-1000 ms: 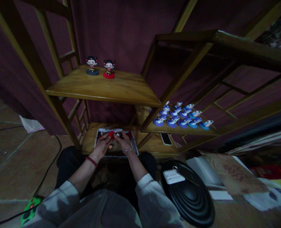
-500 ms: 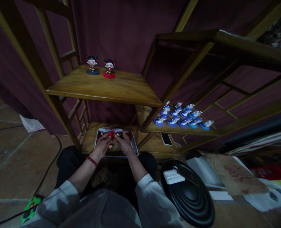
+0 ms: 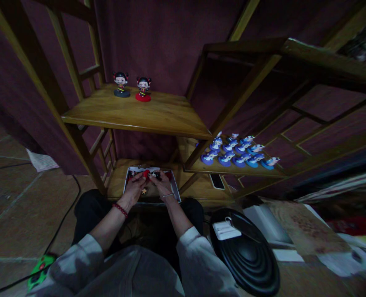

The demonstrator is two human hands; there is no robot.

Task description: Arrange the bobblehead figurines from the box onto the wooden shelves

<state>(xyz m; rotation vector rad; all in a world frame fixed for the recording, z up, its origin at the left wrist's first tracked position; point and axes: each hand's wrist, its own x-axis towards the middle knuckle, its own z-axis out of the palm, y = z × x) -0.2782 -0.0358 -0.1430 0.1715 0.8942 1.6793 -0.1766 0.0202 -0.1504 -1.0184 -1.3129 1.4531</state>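
Observation:
Over an open, shallow box on the low shelf, my two hands hold a small figurine lying sideways between them. My left hand is closed on its round red base. The dark-haired head end is in the fingers of my right hand. Whether base and body are joined is too small to tell. A tiny tan figure lies in the box below my hands. Other red and dark pieces along the box's far side are partly hidden by my fingers.
Two black-haired figurines, one on a grey base and one on a red base, stand on the upper wooden shelf. Several purple-and-blue figurines fill the right shelf. A phone lies below them. A black ridged stool stands at right.
The figurine has turned slightly between my fingers, showing a bit more of its dark head. Both hands stay in nearly the same place over the box.

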